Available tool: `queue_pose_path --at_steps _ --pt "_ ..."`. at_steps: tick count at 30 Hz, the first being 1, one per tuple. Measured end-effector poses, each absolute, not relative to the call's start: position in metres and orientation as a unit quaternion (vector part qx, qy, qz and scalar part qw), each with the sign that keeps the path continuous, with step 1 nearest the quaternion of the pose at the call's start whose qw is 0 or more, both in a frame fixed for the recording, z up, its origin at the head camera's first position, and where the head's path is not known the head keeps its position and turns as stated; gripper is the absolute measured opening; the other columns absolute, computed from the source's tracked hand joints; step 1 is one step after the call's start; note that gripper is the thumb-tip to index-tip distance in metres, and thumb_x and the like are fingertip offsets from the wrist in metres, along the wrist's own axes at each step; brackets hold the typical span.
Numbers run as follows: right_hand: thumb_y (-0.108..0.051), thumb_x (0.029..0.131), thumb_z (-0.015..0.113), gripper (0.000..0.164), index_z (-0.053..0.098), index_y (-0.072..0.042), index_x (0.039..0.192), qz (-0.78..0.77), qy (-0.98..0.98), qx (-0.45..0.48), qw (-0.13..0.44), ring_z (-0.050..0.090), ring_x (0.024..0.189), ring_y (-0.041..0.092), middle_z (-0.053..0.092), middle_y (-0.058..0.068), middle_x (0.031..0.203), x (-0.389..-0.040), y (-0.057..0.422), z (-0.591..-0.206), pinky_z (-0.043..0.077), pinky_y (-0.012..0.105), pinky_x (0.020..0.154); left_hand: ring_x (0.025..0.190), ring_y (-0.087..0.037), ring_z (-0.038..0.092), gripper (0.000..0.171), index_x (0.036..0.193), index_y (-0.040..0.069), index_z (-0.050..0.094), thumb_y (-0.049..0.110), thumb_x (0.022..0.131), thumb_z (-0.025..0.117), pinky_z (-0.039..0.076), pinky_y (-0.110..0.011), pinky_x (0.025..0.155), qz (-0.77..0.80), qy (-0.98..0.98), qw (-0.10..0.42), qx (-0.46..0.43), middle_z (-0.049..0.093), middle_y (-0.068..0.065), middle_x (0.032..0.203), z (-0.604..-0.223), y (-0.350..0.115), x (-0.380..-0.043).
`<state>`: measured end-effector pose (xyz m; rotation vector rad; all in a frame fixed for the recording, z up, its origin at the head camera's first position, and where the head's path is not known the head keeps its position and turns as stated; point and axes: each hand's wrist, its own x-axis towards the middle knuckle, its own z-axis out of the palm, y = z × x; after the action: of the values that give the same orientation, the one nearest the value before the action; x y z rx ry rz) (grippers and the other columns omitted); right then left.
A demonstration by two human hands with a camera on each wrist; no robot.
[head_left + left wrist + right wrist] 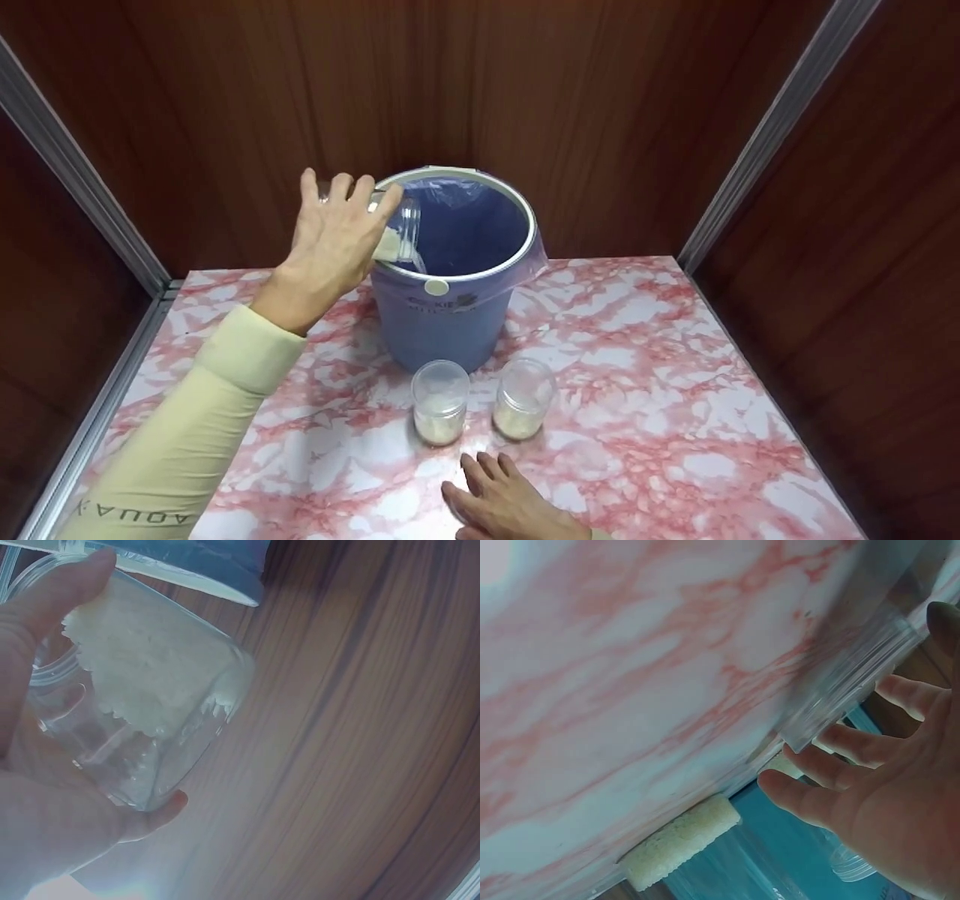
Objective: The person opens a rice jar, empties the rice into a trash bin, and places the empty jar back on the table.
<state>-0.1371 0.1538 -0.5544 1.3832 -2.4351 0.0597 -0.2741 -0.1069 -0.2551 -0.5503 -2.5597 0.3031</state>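
My left hand grips a clear jar tipped sideways at the left rim of a blue bin. White grains, like rice, lie along the jar's lower side and reach its mouth. A pale streak below that mouth runs into the bin. Two more clear jars stand upright in front of the bin: a left jar and a right jar, each with pale grains at the bottom. Near them my right hand is low over the table, fingers extended, holding nothing visible.
A clear plastic liner hangs over the bin's white rim. The bin stands on a red-and-white marbled table. Dark wood-grain panels enclose the back and sides, with metal strips at the corners.
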Motion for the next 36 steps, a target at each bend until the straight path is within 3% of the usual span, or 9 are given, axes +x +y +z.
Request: queue_pose_path --at_steps 9,18,36 --pt "-0.06 0.083 0.05 0.053 0.053 -0.022 0.121 0.027 -0.865 0.48 0.146 0.048 0.103 0.029 0.046 0.014 0.121 -0.137 0.154 -0.556 0.041 0.041 0.076 0.116 -0.042 0.04 0.09 0.134 0.018 0.033 0.016 0.058 0.081 0.02 -0.069 0.098 0.135 -0.937 0.245 -0.208 0.044 -0.021 0.127 -0.257 -0.104 -0.274" --pt "-0.063 0.081 0.052 0.053 0.056 -0.022 0.114 0.018 -0.86 0.478 0.18 0.049 0.098 0.027 0.049 0.012 0.116 -0.137 0.151 -0.554 0.039 0.038 0.072 0.118 -0.042 0.038 0.096 0.133 0.019 0.033 0.017 0.053 0.085 0.019 -0.069 0.099 0.138 -0.936 0.241 -0.216 0.043 -0.021 0.128 -0.258 -0.101 -0.274" --pt "-0.06 0.082 0.053 0.057 0.051 -0.025 0.127 -0.017 -0.87 0.471 0.144 0.05 0.109 0.032 0.048 0.013 0.125 -0.136 0.153 -0.553 0.045 0.046 0.079 0.126 -0.043 0.031 0.112 0.141 0.02 0.026 0.022 0.048 0.087 0.012 -0.069 0.102 0.201 -0.937 0.208 -0.196 0.035 -0.022 0.137 -0.255 -0.095 -0.275"
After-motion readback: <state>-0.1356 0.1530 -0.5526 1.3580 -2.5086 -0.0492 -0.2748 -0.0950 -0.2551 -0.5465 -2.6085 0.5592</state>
